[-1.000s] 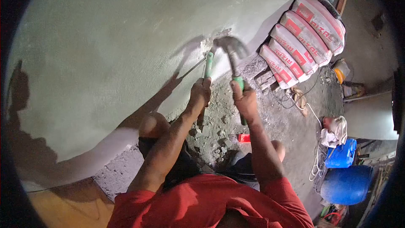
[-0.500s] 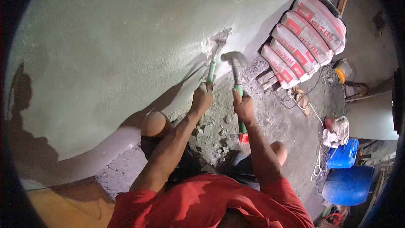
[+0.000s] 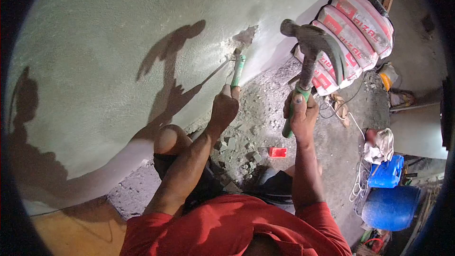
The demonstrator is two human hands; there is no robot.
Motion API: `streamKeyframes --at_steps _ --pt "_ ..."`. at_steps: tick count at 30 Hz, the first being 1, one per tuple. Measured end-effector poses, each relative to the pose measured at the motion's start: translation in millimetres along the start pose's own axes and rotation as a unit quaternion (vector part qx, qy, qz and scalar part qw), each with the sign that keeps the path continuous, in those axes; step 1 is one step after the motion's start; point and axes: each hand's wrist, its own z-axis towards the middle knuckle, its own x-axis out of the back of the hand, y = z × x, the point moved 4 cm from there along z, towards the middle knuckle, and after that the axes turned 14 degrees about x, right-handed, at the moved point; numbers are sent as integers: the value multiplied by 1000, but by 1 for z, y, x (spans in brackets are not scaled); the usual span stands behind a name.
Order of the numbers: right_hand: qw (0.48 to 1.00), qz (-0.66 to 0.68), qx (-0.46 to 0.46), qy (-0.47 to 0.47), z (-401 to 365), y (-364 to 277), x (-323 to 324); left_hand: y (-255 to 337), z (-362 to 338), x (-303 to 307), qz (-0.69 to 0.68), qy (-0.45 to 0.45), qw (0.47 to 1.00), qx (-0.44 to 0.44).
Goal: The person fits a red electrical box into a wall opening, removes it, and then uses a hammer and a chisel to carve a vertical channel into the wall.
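Note:
My left hand (image 3: 224, 109) is closed around a chisel (image 3: 239, 70) with a green grip, its far end at the broken patch (image 3: 245, 36) in the grey plastered wall (image 3: 113, 33). To the right, my right hand (image 3: 301, 114) grips a claw hammer (image 3: 310, 57) by its green handle. The hammer's dark head is raised, apart from the chisel, and covers part of the stacked bags. Below my hands, chunks of rubble (image 3: 249, 161) lie on the floor near a small red box-shaped piece (image 3: 277, 152).
Printed cement bags (image 3: 362, 19) are stacked at the upper right. A blue jug (image 3: 386, 171), a blue drum (image 3: 391, 208) and a white cord (image 3: 359, 185) lie along the right side. My shadow falls across the wall.
My right hand has lifted the hammer up and to the right, away from the chisel. The chisel remains at the wall, with my left hand slightly lower and its grip shifted.

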Motion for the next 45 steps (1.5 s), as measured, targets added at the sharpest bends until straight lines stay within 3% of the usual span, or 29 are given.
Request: streamKeyframes --at_steps 4,10,12,13,15,17,18,19,21,22,24,25,26,27,29,31,33,34,37,38,39,41,42,43,45 --pt "997 6 75 29 -2 -6 -2 -2 -6 -3 11 18 999 -48" --pt "994 71 53 57 -4 -13 -4 1 -5 1 11 16 999 -50" --pt "993 76 62 70 -3 -11 -3 11 -9 3 162 93 950 -251" --pt "993 75 60 69 -4 -6 -6 12 -8 2 161 92 950 -249" --pt "988 107 69 84 -12 11 -15 3 -1 0 32 5 999 -40" --pt "991 128 -20 38 -31 67 -26 12 0 5 28 -4 1000 11" --pt "998 -61 -18 -1 -44 126 -31 14 2 6 22 -13 998 58" --pt "983 -158 -63 -68 -28 111 -47 13 1 5 23 -15 998 56" --pt "983 -146 -92 -61 -21 117 -49 16 3 7 -2 0 1000 25" --pt "984 -147 -82 -57 -12 115 -45 16 5 9 -3 -48 996 78" --pt "991 -31 -132 -7 -16 105 -32 13 8 6 -35 -49 995 85" --pt "992 -32 -123 7 -6 68 -28 9 12 3 -63 -52 993 90" --pt "996 6 -89 22 1 59 -21 -1 19 -5 -101 -92 978 155" --pt "1000 0 -1 22 13 37 -15 5 14 -1 -98 -94 978 160" --pt "995 40 64 71 29 4 -8 26 3 9 -237 -185 914 272" --pt "986 75 115 89 35 -9 -7 9 9 -3 -239 -197 920 242" --pt "986 68 126 86 28 -5 -10 -4 13 -13 -86 -43 989 116" --pt "989 61 121 63 21 -4 -13 -10 1 -19 -29 8 998 64" --pt "995 61 67 37 3 10 -11 -24 7 -22 5 -16 995 94" --pt "997 61 40 22 -4 19 -7 -16 3 -11 3 18 996 -84" --pt "998 60 9 6 -13 25 -3 -7 7 -4 -112 -103 982 110" --pt "999 34 -22 20 -26 28 3 17 1 12 -217 -185 937 201" --pt "999 41 -32 9 -30 29 4 6 8 3 -106 -104 983 109" --pt "998 50 -37 -4 -30 29 4 5 -1 -3 -112 -102 982 110" --pt "998 58 -31 -5 -27 18 4 21 -34 -12 113 -25 992 -55"
